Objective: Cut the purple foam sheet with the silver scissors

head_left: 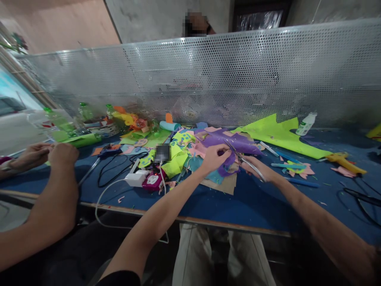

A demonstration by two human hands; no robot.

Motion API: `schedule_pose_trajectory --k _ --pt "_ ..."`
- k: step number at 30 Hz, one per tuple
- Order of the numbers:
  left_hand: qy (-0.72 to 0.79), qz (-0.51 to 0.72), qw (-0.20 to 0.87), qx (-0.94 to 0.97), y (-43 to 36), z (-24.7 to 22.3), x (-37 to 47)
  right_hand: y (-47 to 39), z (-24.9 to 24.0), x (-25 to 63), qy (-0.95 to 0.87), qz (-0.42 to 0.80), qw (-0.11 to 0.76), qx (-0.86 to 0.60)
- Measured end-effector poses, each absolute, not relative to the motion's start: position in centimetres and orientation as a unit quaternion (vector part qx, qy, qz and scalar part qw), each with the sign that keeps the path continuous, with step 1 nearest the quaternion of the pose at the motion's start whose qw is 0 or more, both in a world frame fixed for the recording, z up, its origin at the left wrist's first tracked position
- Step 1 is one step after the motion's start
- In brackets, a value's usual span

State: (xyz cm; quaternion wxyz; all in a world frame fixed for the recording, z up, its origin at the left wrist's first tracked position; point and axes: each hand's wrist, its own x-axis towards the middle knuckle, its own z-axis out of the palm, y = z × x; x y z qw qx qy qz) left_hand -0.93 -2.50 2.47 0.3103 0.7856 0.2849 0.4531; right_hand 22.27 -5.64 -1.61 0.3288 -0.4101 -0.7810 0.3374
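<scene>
My right hand (252, 166) is closed around the handles of metal scissors (238, 154), whose blades point up and left. Close to the blades, my left hand (218, 155) pinches with thumb and forefinger at a purple felt piece (228, 162); the exact spot it grips is small and partly hidden. Beneath both hands lies a heap of felt scraps, with a larger purple felt sheet (235, 140) behind, a teal piece (214, 177) below and brown cardboard (229, 186) under them.
A bright green felt sheet (276, 135), a white bottle (306, 124) and a yellow glue gun (345, 162) lie to the right. White adapter (136, 178) and cables sit front left. Another person's hands (62, 155) work at far left. A perforated metal screen (208, 75) stands behind.
</scene>
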Motion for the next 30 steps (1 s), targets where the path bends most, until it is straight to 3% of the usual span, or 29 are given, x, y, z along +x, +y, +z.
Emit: schedule_pose_trajectory --k 9,15,19,24,30 --pt "0.293 0.456 0.304 0.784 -2.6 2.8 -0.9 -5.5 -0.6 22.2 -0.758 0.246 0.317 -0.515" --pt "0.324 0.412 0.460 0.717 -2.6 1.8 -0.6 -4.7 -0.8 22.4 -0.711 0.158 0.369 -0.577" --pt "0.304 0.477 0.449 0.692 -1.8 1.1 -0.4 -4.5 -0.9 22.7 -0.689 0.139 0.399 -0.589" --pt "0.283 0.570 0.458 0.621 -1.3 1.2 -0.3 -5.0 -0.9 21.4 -0.675 0.173 0.399 -0.595" --pt "0.297 0.556 0.440 0.640 -2.3 0.9 0.2 -6.2 -0.7 18.4 -0.611 0.322 0.407 -0.598"
